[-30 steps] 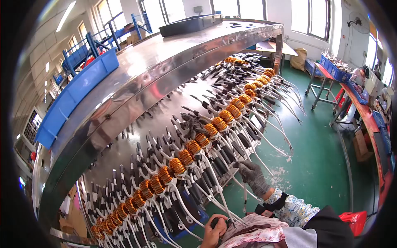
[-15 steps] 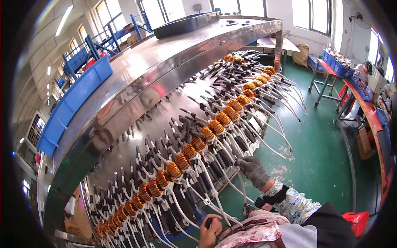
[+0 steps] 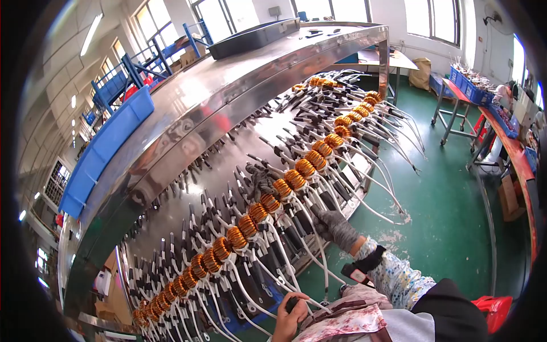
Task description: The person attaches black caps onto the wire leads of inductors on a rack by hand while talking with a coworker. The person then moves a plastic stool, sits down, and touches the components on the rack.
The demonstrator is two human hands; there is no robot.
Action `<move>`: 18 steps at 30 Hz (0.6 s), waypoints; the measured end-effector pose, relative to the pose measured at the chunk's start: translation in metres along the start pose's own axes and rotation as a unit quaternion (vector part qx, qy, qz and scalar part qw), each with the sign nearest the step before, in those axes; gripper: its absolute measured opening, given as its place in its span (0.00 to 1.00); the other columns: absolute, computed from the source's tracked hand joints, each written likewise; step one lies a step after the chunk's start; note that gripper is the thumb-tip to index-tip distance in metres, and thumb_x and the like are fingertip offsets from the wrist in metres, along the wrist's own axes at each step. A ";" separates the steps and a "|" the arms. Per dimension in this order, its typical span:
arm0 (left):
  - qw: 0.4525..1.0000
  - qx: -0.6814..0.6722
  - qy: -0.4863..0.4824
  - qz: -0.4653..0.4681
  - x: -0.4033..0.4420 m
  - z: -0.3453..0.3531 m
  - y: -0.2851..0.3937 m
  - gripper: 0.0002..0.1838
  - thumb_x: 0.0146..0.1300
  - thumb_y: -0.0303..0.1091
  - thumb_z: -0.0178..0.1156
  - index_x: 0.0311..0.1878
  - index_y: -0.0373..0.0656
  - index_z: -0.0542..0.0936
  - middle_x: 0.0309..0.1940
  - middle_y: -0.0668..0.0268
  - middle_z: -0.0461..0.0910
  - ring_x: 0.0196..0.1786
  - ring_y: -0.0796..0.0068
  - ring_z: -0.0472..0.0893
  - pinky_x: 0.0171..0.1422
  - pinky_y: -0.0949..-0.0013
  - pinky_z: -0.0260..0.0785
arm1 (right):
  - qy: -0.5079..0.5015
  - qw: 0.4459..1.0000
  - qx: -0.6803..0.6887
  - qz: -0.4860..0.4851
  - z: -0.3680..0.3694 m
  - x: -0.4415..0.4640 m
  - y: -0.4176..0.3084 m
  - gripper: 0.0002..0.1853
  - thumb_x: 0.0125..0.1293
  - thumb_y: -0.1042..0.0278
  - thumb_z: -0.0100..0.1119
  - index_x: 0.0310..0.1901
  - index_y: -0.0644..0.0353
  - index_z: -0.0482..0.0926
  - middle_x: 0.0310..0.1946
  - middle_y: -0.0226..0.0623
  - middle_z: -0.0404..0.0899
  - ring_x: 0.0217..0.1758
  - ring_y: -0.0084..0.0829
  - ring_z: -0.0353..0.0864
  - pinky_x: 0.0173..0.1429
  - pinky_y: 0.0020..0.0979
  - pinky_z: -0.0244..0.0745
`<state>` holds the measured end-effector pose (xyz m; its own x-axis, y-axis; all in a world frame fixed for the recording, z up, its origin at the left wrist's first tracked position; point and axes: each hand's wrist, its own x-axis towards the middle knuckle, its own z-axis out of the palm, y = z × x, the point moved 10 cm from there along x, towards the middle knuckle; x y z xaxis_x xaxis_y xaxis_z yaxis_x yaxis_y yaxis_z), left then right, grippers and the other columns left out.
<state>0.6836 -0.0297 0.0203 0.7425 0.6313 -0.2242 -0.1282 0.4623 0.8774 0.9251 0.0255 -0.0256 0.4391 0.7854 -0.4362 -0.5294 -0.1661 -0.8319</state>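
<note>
Copper-wound ring coils [image 3: 236, 236] with white leads and black sleeves lie in a long row on the metal bench's lower level. In my right hand [image 3: 337, 229], which wears a grey glove, the fingers are curled around a white lead [image 3: 325, 268] at the row's front side; the fingertips are partly hidden. My left hand [image 3: 286, 322] is bare and close to my body, at the bottom of the view. It is closed around a small black object [image 3: 292, 304] whose kind does not show. A dark grey glove [image 3: 262, 180] rests among the leads behind the coils.
A metal shelf [image 3: 228, 94] overhangs the row, with a black tray [image 3: 256, 37] on top and a blue bin [image 3: 108, 148] at its left edge. On the right, blue crates [image 3: 470, 88] stand on a table near another person [image 3: 504, 96].
My right hand has moved left, closer to the coils, and the white lead beside it has shifted left too. My left hand stays closed on the black object. The view has tilted slightly.
</note>
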 end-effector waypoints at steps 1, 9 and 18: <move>1.000 0.001 -0.002 0.000 0.001 0.001 0.000 0.10 0.65 0.37 0.53 0.41 0.40 0.72 0.18 0.73 0.60 0.18 0.85 0.56 0.22 0.80 0.49 | 0.001 1.000 0.001 -0.001 -0.002 -0.002 -0.003 0.16 0.65 0.53 0.48 0.31 0.57 0.75 0.16 0.27 0.72 0.14 0.24 0.69 0.19 0.24 0.62; 0.993 -0.044 -0.062 -0.096 0.005 0.019 -0.026 0.10 0.68 0.38 0.50 0.38 0.41 0.71 0.17 0.74 0.59 0.18 0.84 0.58 0.22 0.79 0.53 | -0.062 0.997 0.054 0.000 0.006 -0.013 -0.001 0.17 0.68 0.54 0.45 0.29 0.56 0.75 0.16 0.26 0.72 0.13 0.20 0.66 0.18 0.22 0.59; 0.963 0.140 -0.141 -0.179 -0.009 0.029 -0.086 0.10 0.66 0.38 0.50 0.37 0.41 0.73 0.17 0.71 0.66 0.19 0.85 0.61 0.24 0.78 0.53 | 0.107 0.726 -0.351 -0.582 -0.004 -0.127 -0.048 0.17 0.66 0.53 0.49 0.44 0.58 0.74 0.21 0.33 0.75 0.21 0.31 0.75 0.27 0.31 0.71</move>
<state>0.7065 -0.0933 -0.0411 0.8604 0.2490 -0.4447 0.3232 0.4079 0.8539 0.8976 -0.0682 0.0683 0.4338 0.5398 0.7214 0.7581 0.2140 -0.6160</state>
